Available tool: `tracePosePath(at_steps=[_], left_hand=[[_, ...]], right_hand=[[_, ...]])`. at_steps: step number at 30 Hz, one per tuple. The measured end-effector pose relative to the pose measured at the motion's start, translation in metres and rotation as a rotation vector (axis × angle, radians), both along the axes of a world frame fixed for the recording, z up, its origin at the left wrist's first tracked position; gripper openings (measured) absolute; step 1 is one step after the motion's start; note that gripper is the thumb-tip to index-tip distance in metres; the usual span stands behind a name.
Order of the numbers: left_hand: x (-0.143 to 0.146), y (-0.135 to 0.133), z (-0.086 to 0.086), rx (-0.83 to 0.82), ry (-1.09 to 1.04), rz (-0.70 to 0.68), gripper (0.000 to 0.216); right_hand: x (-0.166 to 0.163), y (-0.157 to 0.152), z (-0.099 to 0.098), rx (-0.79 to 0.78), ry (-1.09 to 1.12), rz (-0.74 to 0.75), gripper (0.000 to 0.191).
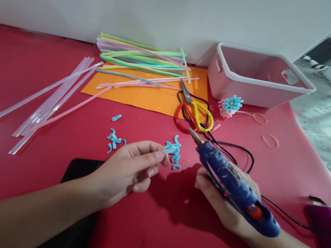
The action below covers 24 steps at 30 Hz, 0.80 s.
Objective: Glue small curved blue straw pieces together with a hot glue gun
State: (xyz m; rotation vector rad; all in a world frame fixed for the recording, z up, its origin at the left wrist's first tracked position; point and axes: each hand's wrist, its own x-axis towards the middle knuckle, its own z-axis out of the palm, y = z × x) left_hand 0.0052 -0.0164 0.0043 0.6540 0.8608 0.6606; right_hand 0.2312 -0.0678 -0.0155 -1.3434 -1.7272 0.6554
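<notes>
My left hand (139, 164) pinches a small light-blue pipe cleaner piece (169, 150) between thumb and forefinger, above a pile of short curled blue pieces (175, 158). In my right hand (219, 197) is a blue glue gun (232, 183), its metal nozzle aimed up and left, apart from the piece. A second group of cut blue pieces (114, 140) lies to the left of my left hand. Just beyond it is a small blue wrapped bit (116, 118). Scissors (191, 111) with one red and one yellow handle rest beyond the nozzle.
Colored pipe cleaners (142, 56) lie over an orange sheet (156, 101). Clear glue sticks (54, 98) are at left, a black phone-like slab (75, 227) under my left forearm. A pink basket (254, 92), a blue-and-pink flower (232, 104), rubber bands (270, 141) and a purple box (328, 227) stand right.
</notes>
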Motion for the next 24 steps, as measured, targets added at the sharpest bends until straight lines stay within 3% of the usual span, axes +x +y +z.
tracePosePath(at_steps=[6,24], left_hand=[[-0.0023,0.0030,0.0003,-0.078,-0.117,0.051,0.021],[-0.0012,-0.0002,0.0028,-0.083,-0.182,0.110,0.020]], right_hand=[[0.0003,-0.0005,0.0013,0.114,-0.138,0.094,0.017],[0.0024,-0.0006,-0.0041,0.121,-0.140,0.166,0.024]])
